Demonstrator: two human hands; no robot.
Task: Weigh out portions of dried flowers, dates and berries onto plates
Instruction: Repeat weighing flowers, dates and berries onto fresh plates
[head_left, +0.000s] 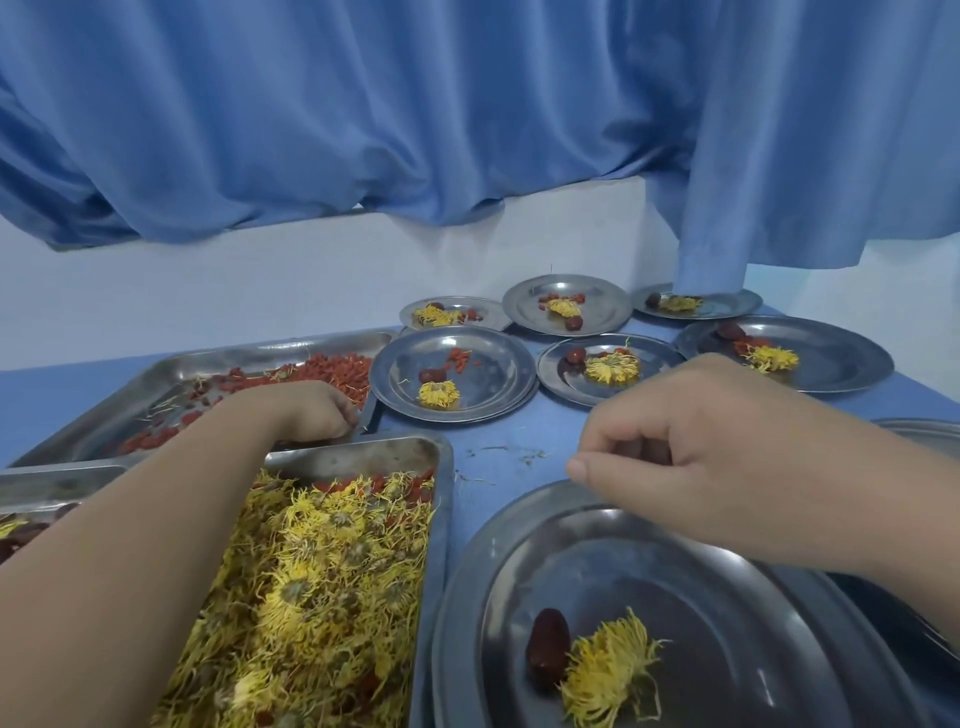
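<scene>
My left hand (311, 410) reaches across into the steel tray (208, 358) of red berries (337, 370), fingers curled down at its near right corner; the fingertips are hidden. My right hand (691, 462) hovers over the far rim of the near plate (467, 571), fingers loosely curled, thumb forward, nothing visible in it. That plate carries one dark date (548, 649) and one yellow dried flower (608, 670). Under my left forearm lies a tray (363, 457) heaped with yellow dried flowers (322, 571).
Several steel plates with portions stand at the back, the nearest one (395, 374) just right of the berry tray. A third tray (31, 488) shows at the left edge. Another plate rim (924, 428) shows at the right. Blue curtains hang over the far table edge.
</scene>
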